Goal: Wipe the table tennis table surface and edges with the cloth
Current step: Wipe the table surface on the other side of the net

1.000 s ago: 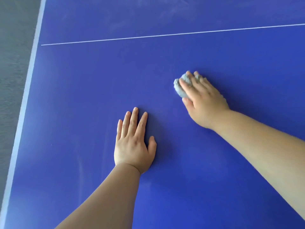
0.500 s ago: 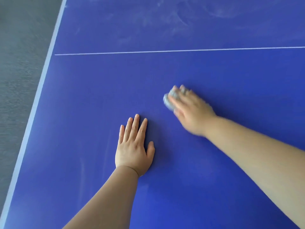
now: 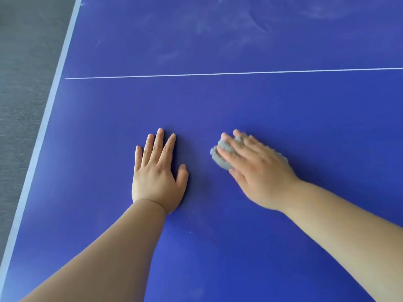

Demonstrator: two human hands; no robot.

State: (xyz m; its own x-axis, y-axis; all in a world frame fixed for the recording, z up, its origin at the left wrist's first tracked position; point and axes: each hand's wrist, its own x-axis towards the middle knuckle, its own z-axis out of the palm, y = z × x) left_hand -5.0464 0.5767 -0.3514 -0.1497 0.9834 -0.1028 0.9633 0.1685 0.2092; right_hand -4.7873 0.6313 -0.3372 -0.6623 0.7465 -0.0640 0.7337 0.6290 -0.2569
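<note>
The blue table tennis table (image 3: 239, 105) fills the view, with a white line (image 3: 218, 74) running across it. My right hand (image 3: 259, 171) lies over a small wadded grey cloth (image 3: 221, 156) and presses it onto the surface with fairly straight fingers; most of the cloth is hidden under them. My left hand (image 3: 158, 171) rests flat on the table with its fingers spread, a short way left of the cloth.
The table's pale left edge (image 3: 43, 127) runs diagonally, with grey floor (image 3: 24, 73) beyond it. Faint dusty smears (image 3: 250, 20) mark the surface beyond the white line.
My right hand has slid the cloth toward me and to the left, closer to my left hand. The left hand has stayed flat in place. The view has shifted.
</note>
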